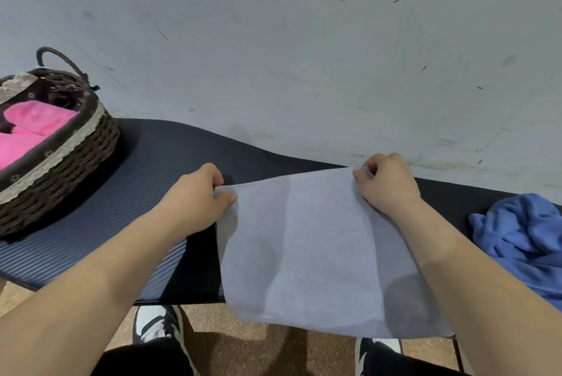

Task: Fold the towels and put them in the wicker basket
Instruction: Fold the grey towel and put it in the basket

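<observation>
Left hand (194,199) and right hand (387,185) each pinching a far corner of the grey towel (319,254), towel draped over the dark mat's (121,208) near edge, wicker basket (76,150) at far left holding pink towels (33,129), crumpled blue towel (526,238) at right.

The setting is a plain indoor room with laundry laid out, more a bare utility corner than a furnished living space; whether it belongs to a home cannot be told. A pale grey painted wall (304,41), scuffed and streaked with dark marks, rises directly behind the work surface. A black ribbed foam mat (158,162) covers the tabletop, which is hidden beneath it. The household touches are a dark brown oval wicker basket (76,162) with a lace-trimmed fabric liner holding folded bright pink towels (33,123), a flat pale grey terry towel (304,238) and a crumpled blue towel (523,232). Below the mat's near edge lies a tan speckled floor (231,324), where a standing person's black-and-white sneakers (152,325) show.
</observation>
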